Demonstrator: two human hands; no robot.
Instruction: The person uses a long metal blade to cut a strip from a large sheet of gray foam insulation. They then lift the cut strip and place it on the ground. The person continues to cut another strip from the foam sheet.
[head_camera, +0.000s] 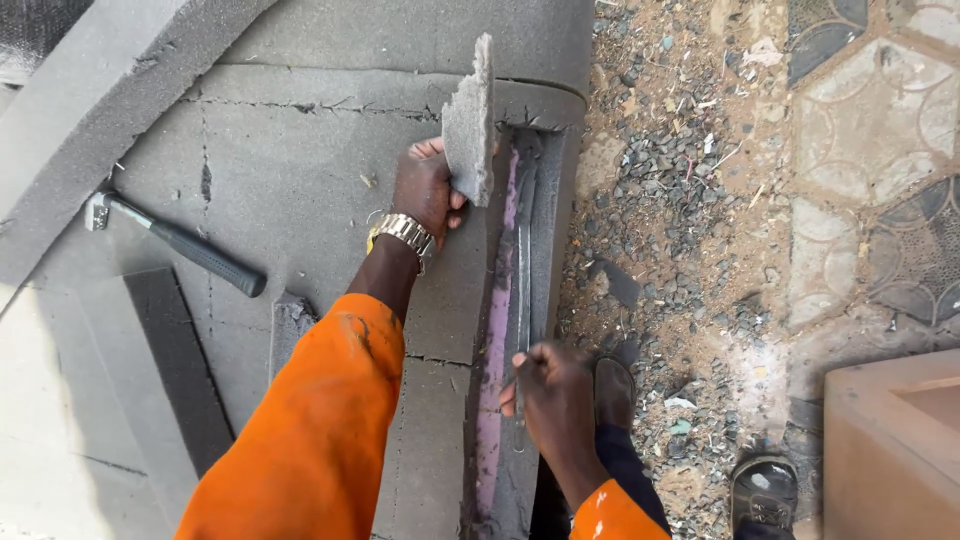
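Note:
My left hand (425, 190) grips a torn strip of grey foam (470, 125) and holds it upright, pulled up from the right edge of a large grey foam sheet (300, 170). A long cut runs along that edge, with a purple layer (493, 350) showing inside it. My right hand (553, 400) is closed on the handle of a long thin blade (522, 270) that lies in the cut. A gold wristwatch (403, 232) sits on my left wrist above an orange sleeve.
A hammer (180, 243) with a black grip lies on the foam at the left. Foam offcuts (180, 370) lie at lower left. Gravel and patterned paving (870, 140) are to the right, with a tan box (890, 450) at lower right. My sandalled feet (762, 490) stand on the gravel.

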